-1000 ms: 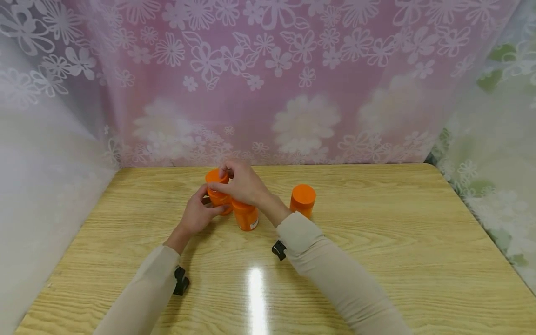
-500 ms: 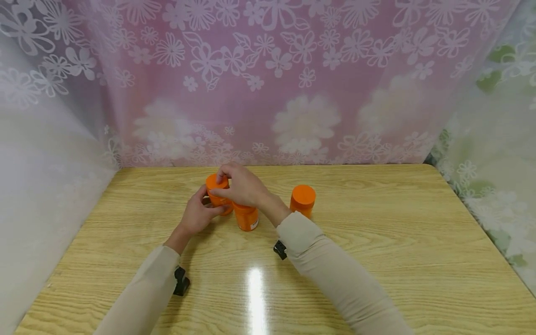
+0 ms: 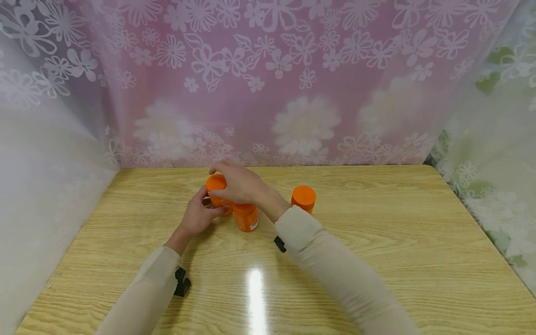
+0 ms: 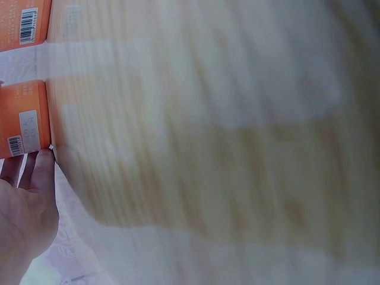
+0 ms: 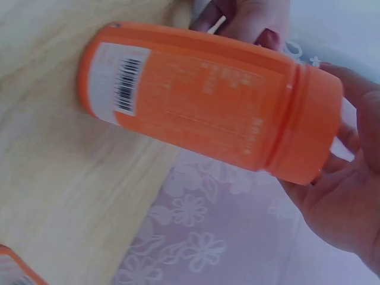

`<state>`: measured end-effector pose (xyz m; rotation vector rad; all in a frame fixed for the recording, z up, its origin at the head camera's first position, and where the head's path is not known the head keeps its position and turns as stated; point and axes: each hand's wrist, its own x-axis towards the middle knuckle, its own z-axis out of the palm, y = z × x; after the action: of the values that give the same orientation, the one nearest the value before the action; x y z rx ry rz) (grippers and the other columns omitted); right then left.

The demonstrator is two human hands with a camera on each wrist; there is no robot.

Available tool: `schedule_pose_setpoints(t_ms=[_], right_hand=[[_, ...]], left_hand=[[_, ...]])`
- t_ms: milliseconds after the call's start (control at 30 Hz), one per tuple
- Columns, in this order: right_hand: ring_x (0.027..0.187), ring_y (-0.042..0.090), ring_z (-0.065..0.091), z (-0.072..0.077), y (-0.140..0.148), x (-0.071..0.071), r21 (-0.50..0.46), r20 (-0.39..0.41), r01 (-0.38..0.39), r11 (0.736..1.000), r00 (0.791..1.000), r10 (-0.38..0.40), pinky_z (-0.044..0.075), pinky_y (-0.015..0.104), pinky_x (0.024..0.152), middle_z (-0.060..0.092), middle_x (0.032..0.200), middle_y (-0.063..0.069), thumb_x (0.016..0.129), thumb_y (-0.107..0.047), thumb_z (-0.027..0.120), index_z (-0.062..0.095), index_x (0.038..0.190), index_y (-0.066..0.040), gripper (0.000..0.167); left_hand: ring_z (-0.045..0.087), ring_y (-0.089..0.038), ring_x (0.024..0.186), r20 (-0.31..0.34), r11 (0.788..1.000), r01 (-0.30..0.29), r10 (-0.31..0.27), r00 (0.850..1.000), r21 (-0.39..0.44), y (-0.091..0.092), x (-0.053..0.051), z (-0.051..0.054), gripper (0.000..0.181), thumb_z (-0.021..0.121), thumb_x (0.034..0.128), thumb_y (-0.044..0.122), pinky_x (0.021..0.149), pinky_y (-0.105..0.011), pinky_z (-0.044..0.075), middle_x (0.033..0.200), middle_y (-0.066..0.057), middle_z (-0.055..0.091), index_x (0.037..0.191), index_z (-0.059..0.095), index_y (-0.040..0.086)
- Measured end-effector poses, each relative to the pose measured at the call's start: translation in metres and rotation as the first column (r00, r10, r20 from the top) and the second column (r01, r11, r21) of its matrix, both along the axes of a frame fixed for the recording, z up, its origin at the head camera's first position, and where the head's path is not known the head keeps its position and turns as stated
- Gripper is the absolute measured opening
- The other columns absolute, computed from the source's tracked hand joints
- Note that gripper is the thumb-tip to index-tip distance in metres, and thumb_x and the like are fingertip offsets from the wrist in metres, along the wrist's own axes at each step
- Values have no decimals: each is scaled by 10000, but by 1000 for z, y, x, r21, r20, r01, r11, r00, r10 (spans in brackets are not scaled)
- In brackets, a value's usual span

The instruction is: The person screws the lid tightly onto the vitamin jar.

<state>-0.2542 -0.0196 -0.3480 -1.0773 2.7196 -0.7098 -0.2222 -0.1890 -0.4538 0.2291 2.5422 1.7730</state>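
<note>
On the table's left half, my left hand [image 3: 200, 215] grips the lower body of an orange bottle [image 3: 216, 201], thumb in front and fingers behind. Over this bottle's orange lid [image 3: 216, 182] is my right hand [image 3: 240, 184], its thumb on the near side and its fingers curved round the far side. A second orange bottle [image 3: 246, 217] stands just to the right, its top partly covered by the right hand. In the right wrist view a bottle with a barcode label [image 5: 196, 98] fills the foreground and hides part of both hands. The left wrist view shows fingertips [image 4: 44, 169] against the held bottle.
A third orange bottle [image 3: 303, 197] stands further right, partly behind the right forearm. The wood-grain table [image 3: 377, 223] reaches back to a pink floral curtain [image 3: 268, 93]. Pale sheets [image 3: 50, 163] hang along the sides.
The lid on the held bottle has come down a little and sits lower. My right fingers have shifted from its top right edge to its far side. The left hand has kept its place.
</note>
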Motion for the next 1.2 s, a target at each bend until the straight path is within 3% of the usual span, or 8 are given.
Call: schedule_pose_setpoints(t_ms=[200, 333, 533, 667, 767, 933, 1067, 1200], right_hand=[[1192, 168, 478, 9, -7, 0, 158, -19, -146, 977, 988, 151, 414, 309, 976, 448, 1406, 4, 951, -192, 598, 527, 1367, -169, 423], [1208, 162, 474, 10, -10, -1, 219, -30, -146, 965, 987, 156, 396, 307, 999, 519, 1349, -8, 942, -162, 617, 557, 1349, -161, 412], [1002, 142, 549, 17, -17, 3, 255, -65, -71, 964, 994, 90, 468, 287, 868, 603, 1221, -24, 914, -193, 656, 602, 1304, -171, 394], [888, 136, 553, 20, -25, 9, 300, -108, 23, 954, 994, 10, 488, 274, 778, 625, 1148, -23, 911, -251, 665, 607, 1285, -176, 386], [820, 142, 559, 18, -32, 13, 328, -155, 109, 939, 986, -60, 502, 262, 693, 623, 1050, -15, 904, -315, 671, 631, 1197, -174, 328], [746, 157, 577, 14, -41, 17, 378, -233, 242, 894, 959, -161, 517, 261, 573, 580, 944, 2, 859, -467, 673, 603, 1126, -167, 408], [722, 163, 585, 11, -44, 19, 402, -265, 293, 868, 944, -196, 519, 267, 539, 567, 933, 16, 843, -552, 636, 583, 1154, -164, 500], [709, 167, 569, 8, -43, 18, 393, -262, 300, 869, 943, -207, 516, 271, 532, 543, 937, 38, 854, -566, 616, 561, 1183, -161, 525]], left_hand=[[535, -292, 1115, -15, 1000, 0, 0, 1000, -6, 1, -1, -1, 571, 747, 843, 134, 937, -426, 469, 1230, -139, 502, 1335, 458, 97], [535, -297, 1125, -10, 1000, 0, 0, 1000, 1, 3, -2, -1, 589, 756, 833, 132, 932, -414, 474, 1245, -152, 509, 1339, 460, 81], [534, -312, 1134, 20, 1000, -7, 7, 1000, 19, 4, -1, 2, 598, 762, 831, 164, 892, -385, 501, 1254, -150, 492, 1336, 449, 107], [552, -331, 1129, 19, 999, 1, -2, 1000, 34, 3, -1, 3, 614, 757, 835, 161, 863, -379, 516, 1296, -144, 496, 1361, 443, 113], [552, -333, 1139, 12, 999, 3, -4, 1000, 42, 1, -2, 2, 630, 750, 841, 152, 863, -377, 516, 1336, -123, 492, 1386, 434, 124], [549, -345, 1140, -13, 999, 1, -1, 1000, 33, -1, -1, 0, 646, 739, 833, 88, 861, -369, 512, 1324, -151, 503, 1401, 430, 99], [549, -347, 1137, -41, 1000, -4, 5, 999, 16, -1, 0, -1, 613, 741, 827, 74, 872, -377, 505, 1310, -164, 514, 1367, 451, 62], [546, -341, 1141, -61, 1000, -13, 14, 998, 12, 0, 0, -3, 620, 754, 819, 83, 900, -422, 490, 1310, -161, 519, 1362, 457, 63]])
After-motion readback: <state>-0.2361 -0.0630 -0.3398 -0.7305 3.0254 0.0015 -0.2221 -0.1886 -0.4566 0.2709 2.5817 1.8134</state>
